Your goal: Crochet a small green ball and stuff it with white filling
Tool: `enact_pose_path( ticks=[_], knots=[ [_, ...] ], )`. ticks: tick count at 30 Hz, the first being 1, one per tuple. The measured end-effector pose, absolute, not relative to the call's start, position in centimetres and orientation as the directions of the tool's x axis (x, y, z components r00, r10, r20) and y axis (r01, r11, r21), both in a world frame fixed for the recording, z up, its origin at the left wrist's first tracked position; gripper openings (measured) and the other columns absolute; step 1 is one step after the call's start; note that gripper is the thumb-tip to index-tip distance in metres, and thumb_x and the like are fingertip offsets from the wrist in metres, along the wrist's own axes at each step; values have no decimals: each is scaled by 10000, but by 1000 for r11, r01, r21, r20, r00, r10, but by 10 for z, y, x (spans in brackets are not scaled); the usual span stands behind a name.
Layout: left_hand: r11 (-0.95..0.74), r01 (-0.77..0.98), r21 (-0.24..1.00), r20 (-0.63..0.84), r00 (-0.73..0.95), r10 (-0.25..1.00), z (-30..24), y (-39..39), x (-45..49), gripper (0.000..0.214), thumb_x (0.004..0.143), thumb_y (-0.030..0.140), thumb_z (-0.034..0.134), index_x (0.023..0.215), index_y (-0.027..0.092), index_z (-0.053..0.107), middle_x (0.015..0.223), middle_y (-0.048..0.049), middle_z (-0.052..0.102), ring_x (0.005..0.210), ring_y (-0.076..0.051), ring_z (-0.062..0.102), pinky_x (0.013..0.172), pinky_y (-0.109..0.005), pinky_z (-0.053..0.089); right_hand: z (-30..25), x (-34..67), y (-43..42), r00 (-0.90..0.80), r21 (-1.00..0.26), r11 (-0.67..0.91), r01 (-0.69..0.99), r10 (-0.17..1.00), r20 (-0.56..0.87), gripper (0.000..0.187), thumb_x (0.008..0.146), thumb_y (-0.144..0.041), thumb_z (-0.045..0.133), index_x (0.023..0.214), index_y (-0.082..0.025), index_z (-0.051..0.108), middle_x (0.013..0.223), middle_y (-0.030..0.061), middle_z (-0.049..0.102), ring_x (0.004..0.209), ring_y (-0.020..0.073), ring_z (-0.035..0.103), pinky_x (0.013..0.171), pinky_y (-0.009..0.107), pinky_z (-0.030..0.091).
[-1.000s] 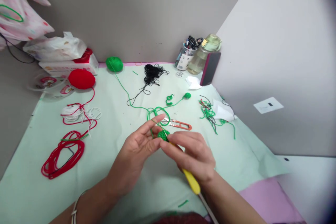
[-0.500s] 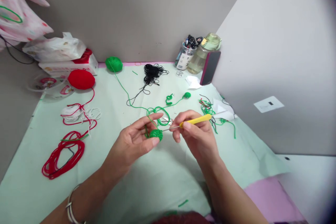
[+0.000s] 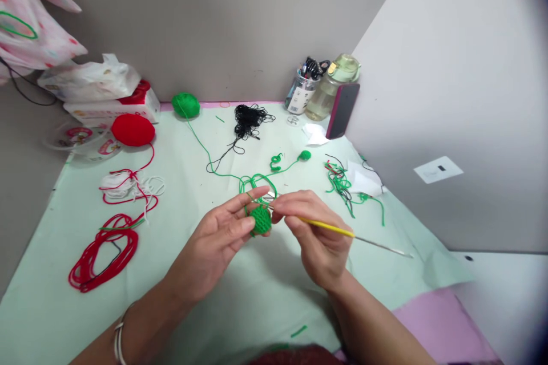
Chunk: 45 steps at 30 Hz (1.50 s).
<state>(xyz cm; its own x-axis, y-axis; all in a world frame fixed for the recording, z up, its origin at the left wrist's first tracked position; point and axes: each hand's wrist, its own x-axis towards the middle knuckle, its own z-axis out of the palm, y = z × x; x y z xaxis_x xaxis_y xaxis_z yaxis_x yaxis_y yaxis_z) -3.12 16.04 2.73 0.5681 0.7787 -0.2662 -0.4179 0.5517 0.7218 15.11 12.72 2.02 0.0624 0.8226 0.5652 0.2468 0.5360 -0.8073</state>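
Note:
My left hand (image 3: 220, 236) pinches a small green crocheted piece (image 3: 261, 220) between thumb and fingers, with green yarn running over its index finger. My right hand (image 3: 314, 228) is closed on a yellow-handled crochet hook (image 3: 342, 232), whose tip sits at the green piece while the metal end points right. Both hands meet above the pale green cloth (image 3: 180, 274). The green yarn (image 3: 257, 179) trails back to a green yarn ball (image 3: 186, 104) near the wall.
A red yarn ball (image 3: 133, 129), red yarn coils (image 3: 103, 251), white thread (image 3: 128, 183), black thread (image 3: 248, 118) and green scraps (image 3: 346, 188) lie around. A pen jar (image 3: 303, 93), bottle (image 3: 331, 86), phone (image 3: 342, 109) and bags (image 3: 89, 81) stand at the back.
My right hand turned the hook, so the handle now points right and down instead of up to the right. The green piece rose slightly and sits against the hook tip.

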Motion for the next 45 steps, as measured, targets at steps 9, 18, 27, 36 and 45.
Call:
enact_pose_path(
  ticks=[9, 18, 27, 36, 45],
  knots=[
    [549, -411, 728, -281, 551, 786, 32, 167, -36, 294, 855, 302, 778, 1134, 235, 841, 941, -49, 737, 843, -169, 604, 870, -317, 491, 22, 163, 140, 141, -925, 268, -268, 961, 237, 109, 930, -291, 743, 905, -236, 834, 813, 33, 710, 607, 136, 649, 542, 294, 557],
    [426, -252, 869, -230, 557, 798, 21, 161, -38, 499, 830, 297, 855, 1312, 348, 737, 1220, -36, 758, 1220, -254, 648, 1071, -391, 505, 20, 157, 137, 3, -942, 319, -107, 947, 321, 109, 948, -348, 737, 965, -307, 836, 930, 49, 794, 873, 211, 699, 757, 382, 589],
    [253, -153, 955, -159, 454, 877, 33, 160, -36, 451, 795, 212, 865, 1205, 383, 788, 1133, 3, 669, 1097, -186, 677, 1074, -344, 533, 13, 155, 140, -34, -929, 231, -289, 967, 251, 120, 972, -354, 707, 961, -269, 791, 923, 36, 785, 743, 157, 676, 603, 291, 547],
    [48, -7, 999, -41, 434, 900, 32, 162, -39, 481, 799, 160, 825, 1216, 395, 782, 913, 16, 594, 1008, -181, 666, 1048, -336, 542, 14, 161, 141, -121, -932, 193, -307, 963, 239, 175, 1019, -363, 631, 970, -237, 742, 943, 46, 781, 767, 157, 710, 682, 312, 608],
    [-114, 129, 985, 43, 456, 889, 28, 164, -38, 380, 810, 105, 708, 1119, 313, 780, 932, 12, 634, 1004, -186, 689, 1050, -365, 537, 24, 168, 138, -191, -910, 411, -54, 890, 413, 178, 1048, -253, 577, 1025, -210, 748, 924, 54, 763, 806, 170, 715, 722, 334, 603]
  ],
)
